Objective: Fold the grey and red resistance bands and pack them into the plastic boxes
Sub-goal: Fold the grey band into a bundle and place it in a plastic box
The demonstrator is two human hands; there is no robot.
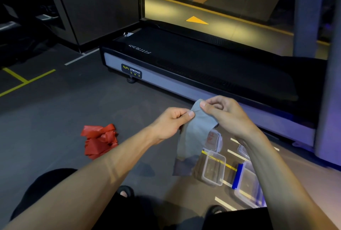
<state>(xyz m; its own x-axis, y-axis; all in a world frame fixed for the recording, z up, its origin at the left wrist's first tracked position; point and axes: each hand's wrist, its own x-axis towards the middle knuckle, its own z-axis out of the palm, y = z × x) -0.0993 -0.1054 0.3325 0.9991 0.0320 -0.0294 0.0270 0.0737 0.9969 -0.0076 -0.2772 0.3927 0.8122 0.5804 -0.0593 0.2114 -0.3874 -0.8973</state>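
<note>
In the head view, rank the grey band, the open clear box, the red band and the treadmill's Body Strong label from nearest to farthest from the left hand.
From the left hand:
1. grey band, pinched in its fingers.
2. open clear box, lower right.
3. red band, crumpled on the floor, left.
4. Body Strong label, up on the treadmill.

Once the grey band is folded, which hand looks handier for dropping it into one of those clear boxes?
Probably the right hand: the plastic boxes sit beneath it, and it already pinches the grey band.
</note>
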